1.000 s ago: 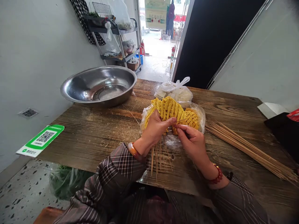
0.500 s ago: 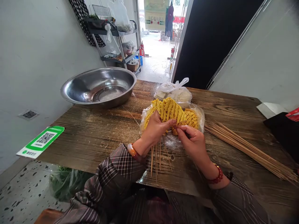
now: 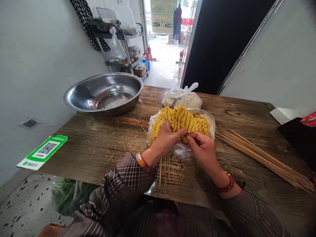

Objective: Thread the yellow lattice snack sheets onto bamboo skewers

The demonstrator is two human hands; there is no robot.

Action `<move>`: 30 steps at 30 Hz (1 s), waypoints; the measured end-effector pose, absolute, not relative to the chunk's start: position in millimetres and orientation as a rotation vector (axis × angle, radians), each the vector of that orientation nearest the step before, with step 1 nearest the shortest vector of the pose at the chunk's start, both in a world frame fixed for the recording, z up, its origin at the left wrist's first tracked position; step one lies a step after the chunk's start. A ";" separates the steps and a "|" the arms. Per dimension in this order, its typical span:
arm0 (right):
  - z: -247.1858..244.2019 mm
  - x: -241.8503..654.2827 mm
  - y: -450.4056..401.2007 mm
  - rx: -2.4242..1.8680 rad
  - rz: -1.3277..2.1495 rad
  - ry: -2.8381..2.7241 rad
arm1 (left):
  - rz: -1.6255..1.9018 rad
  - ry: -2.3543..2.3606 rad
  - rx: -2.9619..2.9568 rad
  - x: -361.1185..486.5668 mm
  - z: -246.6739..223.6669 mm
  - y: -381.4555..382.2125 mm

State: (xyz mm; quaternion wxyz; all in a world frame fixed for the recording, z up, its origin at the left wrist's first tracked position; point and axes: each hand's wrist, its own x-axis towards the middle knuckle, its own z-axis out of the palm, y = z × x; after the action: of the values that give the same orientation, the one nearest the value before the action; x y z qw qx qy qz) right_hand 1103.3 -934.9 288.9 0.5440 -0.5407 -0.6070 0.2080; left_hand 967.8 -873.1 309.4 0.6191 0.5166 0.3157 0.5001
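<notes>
My left hand (image 3: 166, 136) is closed on a yellow, ridged, lattice-cut food piece (image 3: 182, 118), its thumb pressed along the near edge. Close beside that thumb, my right hand (image 3: 202, 148) pinches what looks like the tip of a thin bamboo skewer; most of it is hidden behind the hand. More yellow pieces (image 3: 202, 124) lie under and behind in an open clear plastic bag (image 3: 211, 120). Several skewers (image 3: 165, 171) stick out toward me below my left hand, their far ends covered by it.
A wooden table (image 3: 118, 144) carries a large steel basin (image 3: 106, 92) at left, a tied plastic bag (image 3: 182, 98) at the back and a bundle of bamboo skewers (image 3: 264, 159) at right. A green QR card (image 3: 43, 151) sits at the left edge. A shelf cart (image 3: 123, 36) stands beyond.
The yellow piece is tilted slightly differently in my left hand, its top edge a little lower. Both hands stay almost in place; the view has shifted slightly.
</notes>
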 end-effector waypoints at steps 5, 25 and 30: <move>286.7 1104.0 -934.0 -1.289 0.496 -1.438 | 1.134 0.708 1.159 969.1 308.4 -875.1; 283.4 1098.9 -937.0 -1.329 0.425 -1.463 | 1.162 0.518 0.806 967.3 314.7 -871.9; 281.8 1099.8 -936.0 -1.350 0.390 -1.447 | 1.156 0.511 0.810 968.8 315.4 -874.4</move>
State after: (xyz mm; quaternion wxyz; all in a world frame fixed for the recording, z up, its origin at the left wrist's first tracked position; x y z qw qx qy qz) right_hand 1099.8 -936.0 281.8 0.5333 -0.5662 -0.6068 0.1637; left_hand 968.8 -874.4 315.4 0.7312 0.3679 0.2323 0.5254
